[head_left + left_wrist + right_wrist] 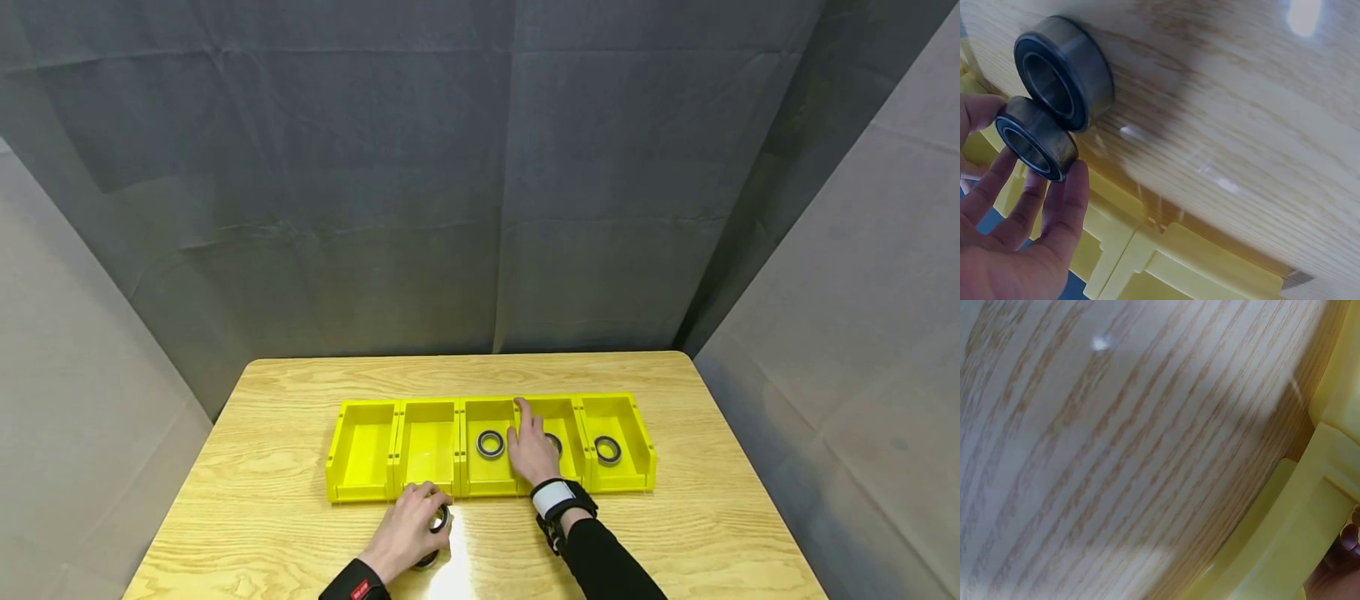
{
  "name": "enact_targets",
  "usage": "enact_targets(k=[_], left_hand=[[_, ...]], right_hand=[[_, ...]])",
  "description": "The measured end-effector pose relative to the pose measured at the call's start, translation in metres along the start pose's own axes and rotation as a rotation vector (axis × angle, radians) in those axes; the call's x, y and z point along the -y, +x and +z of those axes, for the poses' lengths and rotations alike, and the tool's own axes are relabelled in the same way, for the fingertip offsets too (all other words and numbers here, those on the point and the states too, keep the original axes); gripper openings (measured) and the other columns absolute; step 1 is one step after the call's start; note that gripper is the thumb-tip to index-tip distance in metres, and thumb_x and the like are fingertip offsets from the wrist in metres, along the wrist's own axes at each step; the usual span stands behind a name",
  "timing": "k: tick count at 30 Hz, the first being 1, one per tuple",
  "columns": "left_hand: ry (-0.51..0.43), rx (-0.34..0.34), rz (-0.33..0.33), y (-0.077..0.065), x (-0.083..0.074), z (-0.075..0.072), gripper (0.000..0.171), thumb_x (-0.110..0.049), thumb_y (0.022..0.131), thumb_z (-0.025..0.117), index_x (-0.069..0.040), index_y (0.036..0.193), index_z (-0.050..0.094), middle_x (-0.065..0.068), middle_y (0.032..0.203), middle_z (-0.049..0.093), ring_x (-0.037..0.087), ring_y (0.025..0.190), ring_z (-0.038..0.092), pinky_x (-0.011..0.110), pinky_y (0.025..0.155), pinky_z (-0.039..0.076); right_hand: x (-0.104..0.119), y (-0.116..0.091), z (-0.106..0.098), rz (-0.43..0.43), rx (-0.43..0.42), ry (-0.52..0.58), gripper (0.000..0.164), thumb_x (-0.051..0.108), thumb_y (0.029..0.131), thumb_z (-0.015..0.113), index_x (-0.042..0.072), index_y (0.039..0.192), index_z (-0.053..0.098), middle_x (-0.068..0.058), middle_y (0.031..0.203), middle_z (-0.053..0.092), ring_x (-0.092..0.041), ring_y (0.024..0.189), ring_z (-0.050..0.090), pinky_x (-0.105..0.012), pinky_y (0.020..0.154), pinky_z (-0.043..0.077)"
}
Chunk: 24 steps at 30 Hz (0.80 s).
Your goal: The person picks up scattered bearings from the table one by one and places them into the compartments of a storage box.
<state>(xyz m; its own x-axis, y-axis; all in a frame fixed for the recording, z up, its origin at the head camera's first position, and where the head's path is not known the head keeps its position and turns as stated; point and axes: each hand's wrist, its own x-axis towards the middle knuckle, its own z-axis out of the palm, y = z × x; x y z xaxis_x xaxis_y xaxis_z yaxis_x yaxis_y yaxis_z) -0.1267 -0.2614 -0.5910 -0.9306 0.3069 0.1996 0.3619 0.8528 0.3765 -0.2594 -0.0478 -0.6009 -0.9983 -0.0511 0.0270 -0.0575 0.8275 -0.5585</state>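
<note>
My left hand point(403, 529) pinches a ball bearing point(1050, 134), a metal ring with black seals, between thumb and fingertips in front of the yellow bins. Against it, in the left wrist view, stands a second, larger-looking bearing point(1088, 69) close over the tabletop. My right hand point(534, 454) reaches over the divider between the third and fourth bins, index finger stretched to the back rim. Beside it a bearing point(557, 442) in the fourth bin is partly covered. The right wrist view catches only a bit of that hand's fingers point(1349, 537) behind a bin wall.
Five joined yellow bins point(362, 492) stand in a row across the wooden table point(262, 467). One bearing point(480, 444) lies in the third bin and another point(607, 462) in the fifth. Grey cloth point(375, 208) hangs behind the table and at both sides.
</note>
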Motion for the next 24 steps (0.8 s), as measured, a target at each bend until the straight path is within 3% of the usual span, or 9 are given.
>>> enact_targets(k=[24], left_hand=[[-0.016,0.066,-0.037,-0.0076,0.0077,-0.0073,0.033,-0.022,0.076,0.081,-0.012,0.106,0.074,0.001,0.101,0.068,0.017,0.088,0.059,0.023,0.063,0.05]], right_hand=[[-0.0003,0.0009,0.0005,0.004,-0.003,-0.004,0.053,0.025,0.103,0.053,0.024,0.152,0.031,-0.021,0.109,0.056,-0.024,0.051,0.043,-0.033,0.046,0.032]])
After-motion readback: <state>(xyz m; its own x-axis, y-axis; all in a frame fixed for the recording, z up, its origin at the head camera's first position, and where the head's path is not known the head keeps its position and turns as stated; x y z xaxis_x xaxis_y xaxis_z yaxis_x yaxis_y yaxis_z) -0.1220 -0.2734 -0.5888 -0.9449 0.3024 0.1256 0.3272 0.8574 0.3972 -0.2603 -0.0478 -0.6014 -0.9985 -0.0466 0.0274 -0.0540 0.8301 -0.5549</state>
